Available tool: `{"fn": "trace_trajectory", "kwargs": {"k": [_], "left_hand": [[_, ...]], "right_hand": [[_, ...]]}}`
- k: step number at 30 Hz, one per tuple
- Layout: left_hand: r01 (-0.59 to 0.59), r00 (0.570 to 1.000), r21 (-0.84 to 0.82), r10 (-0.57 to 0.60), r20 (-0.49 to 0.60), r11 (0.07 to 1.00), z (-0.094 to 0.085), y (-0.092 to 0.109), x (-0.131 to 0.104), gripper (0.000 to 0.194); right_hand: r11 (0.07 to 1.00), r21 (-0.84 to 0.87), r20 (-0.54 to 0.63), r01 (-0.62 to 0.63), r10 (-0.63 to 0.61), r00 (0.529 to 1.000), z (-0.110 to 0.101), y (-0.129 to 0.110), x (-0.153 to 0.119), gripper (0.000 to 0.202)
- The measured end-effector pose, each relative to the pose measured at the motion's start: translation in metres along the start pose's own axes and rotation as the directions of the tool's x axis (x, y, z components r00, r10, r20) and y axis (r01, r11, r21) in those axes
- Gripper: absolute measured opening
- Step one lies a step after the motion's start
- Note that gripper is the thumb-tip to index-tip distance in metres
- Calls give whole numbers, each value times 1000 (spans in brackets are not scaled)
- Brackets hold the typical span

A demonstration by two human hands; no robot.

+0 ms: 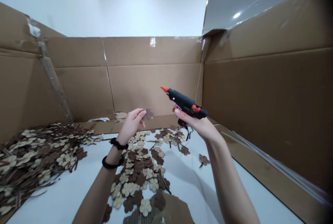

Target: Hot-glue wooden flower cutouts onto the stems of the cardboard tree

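Between the thumb and fingers of my left hand point(134, 118) is a brown flower cutout point(148, 114), held up above the white table. My right hand point(194, 121) is wrapped round the handle of a black glue gun point(183, 101) with an orange nozzle. The nozzle points up and to the left, apart from the flower. Below my hands lies a pile of brown and cream flower cutouts point(139, 168) spread down the middle of the table. A single brown flower with a strip point(204, 160) rests near my right forearm.
A large heap of flowers and thin strips point(44, 158) covers the left side. Tall cardboard walls point(153, 81) enclose the white table point(189, 179) at the back and both sides. A torn cardboard piece point(175, 208) lies at the front, and a black cord point(189, 133) hangs below the glue gun.
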State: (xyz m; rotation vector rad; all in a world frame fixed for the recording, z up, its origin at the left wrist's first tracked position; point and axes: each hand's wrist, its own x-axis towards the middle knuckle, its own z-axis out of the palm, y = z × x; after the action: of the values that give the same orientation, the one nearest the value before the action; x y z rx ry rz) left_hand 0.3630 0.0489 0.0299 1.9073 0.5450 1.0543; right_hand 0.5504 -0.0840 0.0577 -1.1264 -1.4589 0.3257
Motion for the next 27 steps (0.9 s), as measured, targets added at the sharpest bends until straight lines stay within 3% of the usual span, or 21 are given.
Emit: {"fn": "trace_trajectory", "kwargs": {"k": [5,8,16,27], "left_hand": [[-31,996,20,32,-88,999,-4,22,-16,31],[-34,992,20,36,-122,999,-6,34,-22,32],[-40,987,-82,27,-159,996,-11,46,-35,34],[3,991,-202,-30,-133,979,-10,48,-36,35]], "right_hand": [[1000,19,235,22,-26,972,8,10,5,34],[998,60,302,9,-27,953,12,18,7,41],[999,46,270,13,-25,962,22,22,8,55],[995,98,237,12,-35,971,31,30,10,52]]}}
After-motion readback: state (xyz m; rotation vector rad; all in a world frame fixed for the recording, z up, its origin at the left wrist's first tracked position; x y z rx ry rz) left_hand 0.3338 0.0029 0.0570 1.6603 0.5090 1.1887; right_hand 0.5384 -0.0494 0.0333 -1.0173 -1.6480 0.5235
